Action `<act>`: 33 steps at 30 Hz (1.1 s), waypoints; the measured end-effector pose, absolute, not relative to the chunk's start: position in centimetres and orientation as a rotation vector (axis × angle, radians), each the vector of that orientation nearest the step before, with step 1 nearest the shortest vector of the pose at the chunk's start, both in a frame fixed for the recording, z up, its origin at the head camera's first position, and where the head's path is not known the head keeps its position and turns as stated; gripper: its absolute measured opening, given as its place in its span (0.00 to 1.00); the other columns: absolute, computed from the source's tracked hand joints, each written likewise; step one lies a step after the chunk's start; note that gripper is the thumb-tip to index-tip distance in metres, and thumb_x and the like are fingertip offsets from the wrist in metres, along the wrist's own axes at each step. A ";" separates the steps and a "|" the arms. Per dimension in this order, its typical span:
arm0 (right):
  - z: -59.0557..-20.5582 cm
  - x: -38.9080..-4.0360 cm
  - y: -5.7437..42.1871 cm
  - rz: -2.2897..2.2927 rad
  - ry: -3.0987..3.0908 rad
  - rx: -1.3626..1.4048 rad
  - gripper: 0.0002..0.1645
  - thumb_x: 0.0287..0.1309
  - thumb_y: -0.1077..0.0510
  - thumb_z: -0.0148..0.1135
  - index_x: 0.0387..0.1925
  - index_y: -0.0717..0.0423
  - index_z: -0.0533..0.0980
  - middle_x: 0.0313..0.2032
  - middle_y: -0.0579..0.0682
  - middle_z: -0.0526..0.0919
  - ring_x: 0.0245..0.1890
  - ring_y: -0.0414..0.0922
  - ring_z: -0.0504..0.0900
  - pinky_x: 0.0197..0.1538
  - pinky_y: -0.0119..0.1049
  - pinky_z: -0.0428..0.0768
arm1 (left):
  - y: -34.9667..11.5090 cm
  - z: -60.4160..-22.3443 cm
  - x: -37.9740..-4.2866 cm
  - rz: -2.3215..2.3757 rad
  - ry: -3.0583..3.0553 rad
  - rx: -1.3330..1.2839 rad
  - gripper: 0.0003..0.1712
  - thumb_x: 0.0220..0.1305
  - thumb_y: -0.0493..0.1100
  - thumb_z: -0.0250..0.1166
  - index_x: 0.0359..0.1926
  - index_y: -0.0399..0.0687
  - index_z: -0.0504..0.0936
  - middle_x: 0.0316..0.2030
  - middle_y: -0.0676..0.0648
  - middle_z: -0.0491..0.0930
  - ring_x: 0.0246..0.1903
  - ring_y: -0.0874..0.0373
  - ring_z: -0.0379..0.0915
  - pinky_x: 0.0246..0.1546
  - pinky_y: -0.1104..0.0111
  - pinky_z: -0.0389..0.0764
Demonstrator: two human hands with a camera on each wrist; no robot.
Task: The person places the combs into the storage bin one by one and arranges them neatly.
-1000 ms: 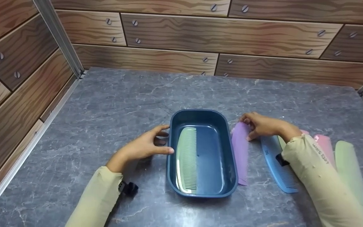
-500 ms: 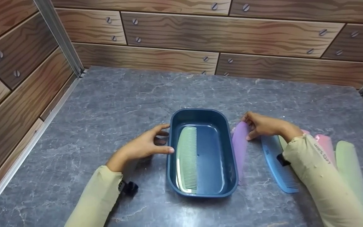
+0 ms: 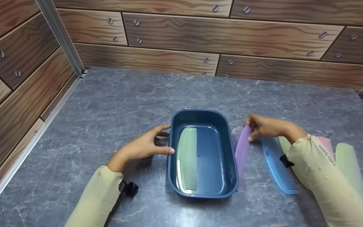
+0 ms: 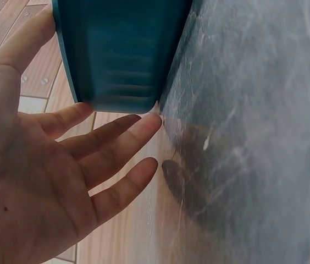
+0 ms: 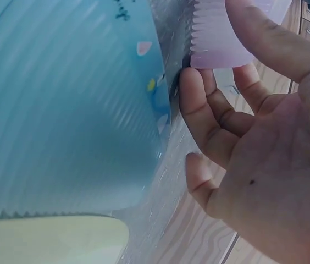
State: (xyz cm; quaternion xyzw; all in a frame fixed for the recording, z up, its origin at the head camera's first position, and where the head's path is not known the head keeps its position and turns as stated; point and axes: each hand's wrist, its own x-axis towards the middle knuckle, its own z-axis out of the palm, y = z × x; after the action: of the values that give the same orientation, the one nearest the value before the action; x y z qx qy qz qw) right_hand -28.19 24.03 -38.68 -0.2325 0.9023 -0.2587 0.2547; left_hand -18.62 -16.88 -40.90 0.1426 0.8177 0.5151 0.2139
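My left hand (image 3: 140, 145) rests at the left side of a dark blue plastic tray (image 3: 200, 195). In the left wrist view its thumb and fingertips touch the tray (image 4: 111, 82), fingers spread and loosely extended. Inside the tray a light green comb (image 3: 188, 160) lies lengthwise along the left side. My right hand (image 3: 266, 126) pinches the far end of a purple comb (image 3: 242, 149) between thumb and fingers. That comb stands tilted on its edge close beside the tray's right wall. The right wrist view shows the end of the purple comb (image 5: 221, 41) at the fingertips.
Right of the purple comb a blue comb (image 3: 277, 167) lies on the grey marbled tabletop (image 3: 137, 88). A pale green comb (image 3: 284, 146), a pink comb (image 3: 325, 143) and another green comb (image 3: 348, 164) lie partly under the right sleeve (image 3: 323, 176). Wood-patterned panels (image 3: 175, 34) stand behind.
The purple comb lay flat beside the tray and is now tipped up onto its edge. My right hand has shifted slightly right. The left hand and tray stay in place.
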 end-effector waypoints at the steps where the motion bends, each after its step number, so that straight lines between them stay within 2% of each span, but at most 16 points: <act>1: -38.7 -28.2 24.1 -0.704 2.447 -0.626 0.26 0.51 0.59 0.71 0.45 0.64 0.66 0.39 0.56 0.73 0.37 0.45 0.71 0.40 0.30 0.73 | -16.9 -40.9 -18.6 1.430 2.269 0.398 0.53 0.55 0.54 0.72 0.75 0.53 0.51 0.68 0.38 0.64 0.64 0.43 0.68 0.63 0.53 0.73; 11: -38.3 -28.2 24.7 -0.715 2.424 -0.599 0.26 0.52 0.57 0.71 0.43 0.64 0.65 0.35 0.52 0.72 0.34 0.43 0.70 0.35 0.28 0.71 | -16.9 -41.0 -18.6 1.432 2.270 0.405 0.53 0.56 0.53 0.72 0.75 0.52 0.52 0.68 0.37 0.64 0.64 0.43 0.69 0.63 0.54 0.73; 17: -38.1 -28.2 25.2 -0.730 2.398 -0.560 0.28 0.53 0.55 0.71 0.45 0.64 0.64 0.33 0.51 0.75 0.32 0.42 0.72 0.35 0.30 0.72 | -16.9 -41.0 -18.7 1.440 2.260 0.409 0.53 0.56 0.53 0.72 0.75 0.53 0.52 0.68 0.37 0.64 0.64 0.44 0.69 0.63 0.54 0.73; 22: -38.1 -28.2 25.7 -0.722 2.377 -0.530 0.29 0.55 0.52 0.69 0.47 0.63 0.63 0.31 0.49 0.73 0.30 0.42 0.70 0.34 0.32 0.68 | -16.9 -41.0 -18.6 1.445 2.240 0.409 0.53 0.56 0.53 0.72 0.75 0.52 0.51 0.68 0.37 0.63 0.64 0.43 0.68 0.63 0.54 0.73; 33: -37.8 -28.2 25.8 -0.775 2.394 -0.546 0.28 0.56 0.53 0.68 0.47 0.61 0.64 0.35 0.51 0.76 0.32 0.42 0.72 0.36 0.31 0.69 | -16.9 -41.0 -18.7 1.461 2.237 0.420 0.51 0.56 0.52 0.72 0.75 0.52 0.53 0.68 0.37 0.63 0.63 0.43 0.69 0.63 0.54 0.74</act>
State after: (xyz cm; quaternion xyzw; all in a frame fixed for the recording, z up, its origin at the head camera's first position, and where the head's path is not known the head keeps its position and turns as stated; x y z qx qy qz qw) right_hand -28.24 25.83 -37.83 -0.2037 0.8926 -0.2891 0.2797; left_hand -18.65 -16.95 -41.01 0.1514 0.8074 0.5273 0.2169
